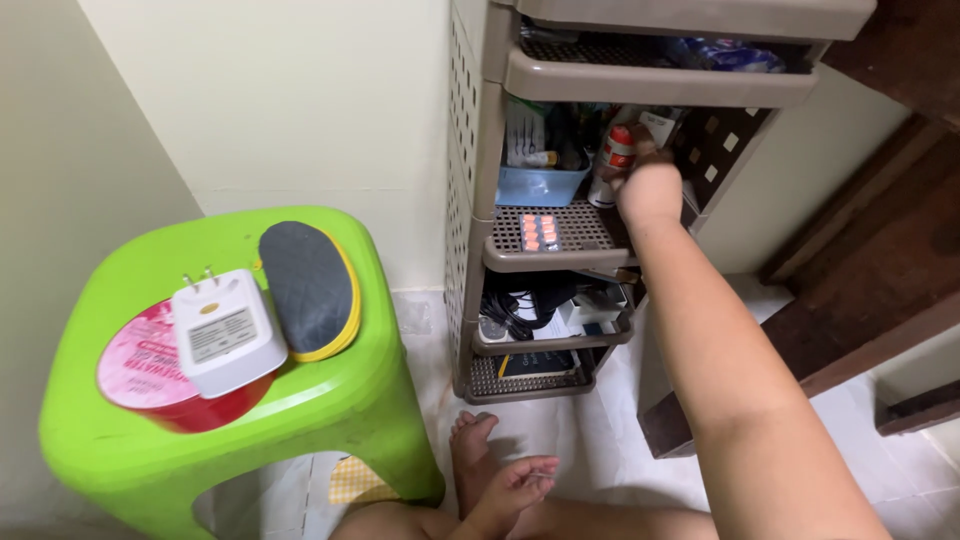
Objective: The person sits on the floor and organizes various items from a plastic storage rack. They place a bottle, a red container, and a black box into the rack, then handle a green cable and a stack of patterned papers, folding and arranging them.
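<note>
My right hand (648,185) reaches up and forward into the plastic rack's (470,200) middle shelf, fingers seemingly closed round an upright red-and-white bottle (618,150), though blur hides the grip, while my left hand (520,485) rests loose by my foot (470,440).

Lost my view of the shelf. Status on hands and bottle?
Right hand gripping red-and-white bottle in shelf rack. Left hand empty, by foot. Blue tub beside bottle.
</note>
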